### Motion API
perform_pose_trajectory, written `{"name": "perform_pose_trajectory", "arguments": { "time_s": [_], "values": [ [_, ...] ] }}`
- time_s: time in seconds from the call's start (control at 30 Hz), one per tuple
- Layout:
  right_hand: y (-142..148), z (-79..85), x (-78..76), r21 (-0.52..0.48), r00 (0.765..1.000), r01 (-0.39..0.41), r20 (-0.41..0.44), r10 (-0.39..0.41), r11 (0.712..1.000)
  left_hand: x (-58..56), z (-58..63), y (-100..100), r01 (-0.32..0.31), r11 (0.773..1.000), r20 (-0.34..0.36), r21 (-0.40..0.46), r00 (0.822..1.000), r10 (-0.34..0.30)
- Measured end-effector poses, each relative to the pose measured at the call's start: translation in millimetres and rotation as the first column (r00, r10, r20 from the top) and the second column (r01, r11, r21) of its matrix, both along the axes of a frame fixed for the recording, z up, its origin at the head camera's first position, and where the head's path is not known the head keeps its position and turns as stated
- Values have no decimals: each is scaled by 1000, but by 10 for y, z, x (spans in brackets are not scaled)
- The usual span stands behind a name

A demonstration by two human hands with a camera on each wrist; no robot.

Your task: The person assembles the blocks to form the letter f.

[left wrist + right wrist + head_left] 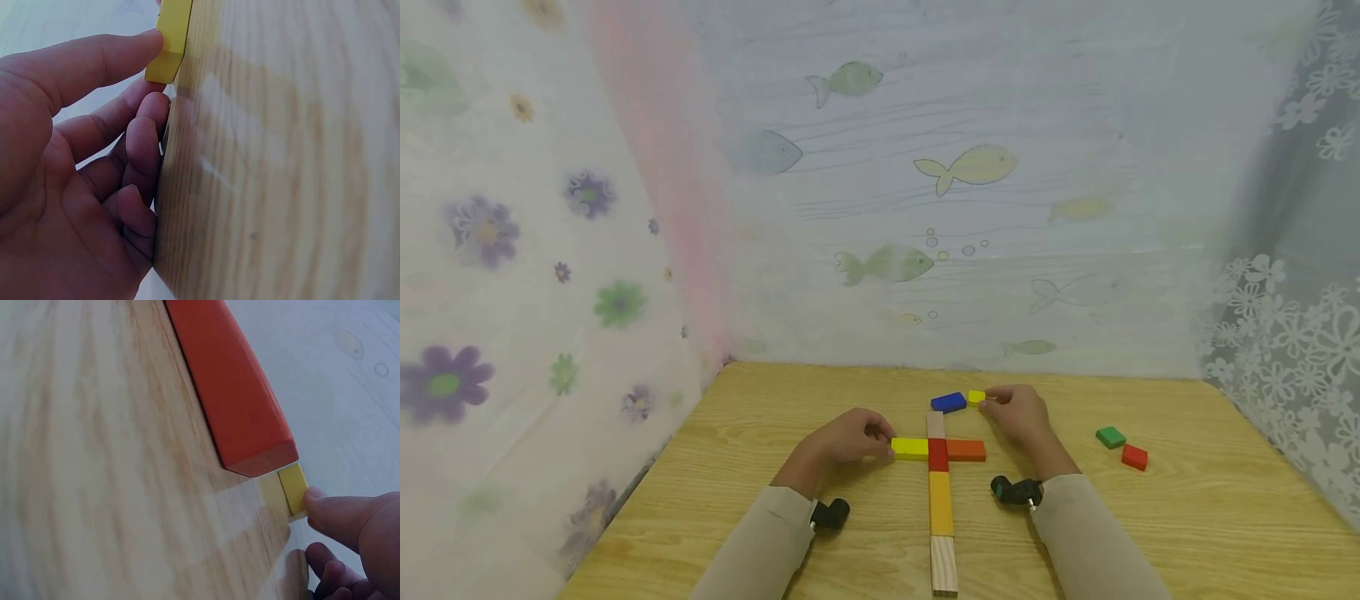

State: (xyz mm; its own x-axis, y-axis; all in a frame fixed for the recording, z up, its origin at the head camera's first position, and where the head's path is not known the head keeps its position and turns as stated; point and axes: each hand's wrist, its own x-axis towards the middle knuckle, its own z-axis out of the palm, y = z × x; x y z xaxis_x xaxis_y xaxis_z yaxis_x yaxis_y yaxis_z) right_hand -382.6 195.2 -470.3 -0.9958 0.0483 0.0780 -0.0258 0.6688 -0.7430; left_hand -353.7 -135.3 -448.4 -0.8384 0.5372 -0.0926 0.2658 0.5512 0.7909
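Observation:
On the table, my left hand [850,437] pinches the outer end of a long yellow block [910,449] between thumb and forefinger. In the left wrist view its thumb lies on that block [173,37], while the other fingers curl beneath. That block abuts a dark red block [937,455], with an orange block [966,451] on the other side. Farther back, my right hand [1018,411] holds a small yellow block [976,398] by its right end, just right of a blue block [949,403]. The right thumb presses it in the right wrist view; the forefinger is hidden there.
A pale wooden block [936,424] lies behind the dark red one. In front come an amber block [941,503] and a light wood-grain block [943,565], in one line. To the right lie a green block [1111,437] and a red block [1135,457]. Patterned curtains surround the table.

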Motion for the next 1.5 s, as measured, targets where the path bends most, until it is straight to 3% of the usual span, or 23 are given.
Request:
{"name": "perform_pose_trajectory", "arguments": {
  "time_s": [1.5],
  "values": [
    [4, -26, -22, 30, 999, -14, -39, 15, 999, -25, -11, 7, -2, 1000, 3, -8, 1000, 2]
  ]
}}
